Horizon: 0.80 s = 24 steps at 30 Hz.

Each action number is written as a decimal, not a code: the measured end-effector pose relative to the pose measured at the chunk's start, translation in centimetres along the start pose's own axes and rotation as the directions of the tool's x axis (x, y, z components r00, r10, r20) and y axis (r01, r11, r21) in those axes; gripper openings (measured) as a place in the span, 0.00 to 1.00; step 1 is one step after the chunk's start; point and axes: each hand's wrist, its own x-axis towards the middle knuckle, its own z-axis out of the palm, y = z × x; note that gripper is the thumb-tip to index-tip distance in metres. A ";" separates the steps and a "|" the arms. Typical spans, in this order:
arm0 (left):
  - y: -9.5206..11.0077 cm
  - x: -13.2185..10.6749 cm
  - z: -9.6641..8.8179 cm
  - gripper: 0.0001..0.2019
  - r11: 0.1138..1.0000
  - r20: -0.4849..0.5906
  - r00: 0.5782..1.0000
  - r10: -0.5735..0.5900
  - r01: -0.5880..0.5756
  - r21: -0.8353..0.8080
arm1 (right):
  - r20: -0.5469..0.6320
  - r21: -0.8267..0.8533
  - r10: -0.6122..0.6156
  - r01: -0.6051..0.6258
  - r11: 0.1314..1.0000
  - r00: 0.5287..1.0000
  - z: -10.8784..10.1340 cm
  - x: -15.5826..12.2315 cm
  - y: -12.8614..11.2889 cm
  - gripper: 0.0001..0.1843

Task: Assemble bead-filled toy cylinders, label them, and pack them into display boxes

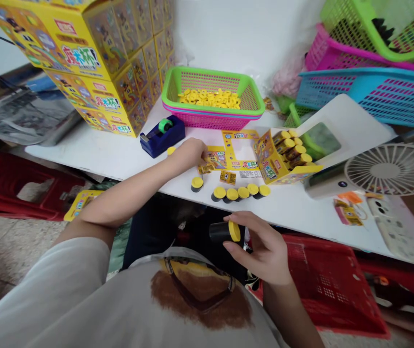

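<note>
My right hand (265, 246) holds a small black tub (219, 232) on its side by the yellow lid, over my lap. My left hand (191, 153) reaches over the table with its fingers bent down together by some small printed labels (206, 169); its fingertips are partly hidden, and what they pinch cannot be made out. Another printed label (228, 177) lies to their right. One lidded tub (197, 184) stands below my left hand, and several more tubs (243, 193) form a row along the table's near side.
An open display box (270, 164) holds several labelled tubs. Behind my left hand sit a blue tape dispenser (163, 136) and a green basket (212, 75) of yellow pieces. Stacked yellow boxes (83, 58) rise at left. A fan (384, 170) and coloured baskets (370, 94) are at right.
</note>
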 end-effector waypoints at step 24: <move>1.4 -14.8 2.2 0.22 0.676 -0.626 0.613 0.482 -0.715 -0.180 | -0.289 0.155 0.106 -0.063 0.986 0.951 0.7 5.8 -2.8 0.21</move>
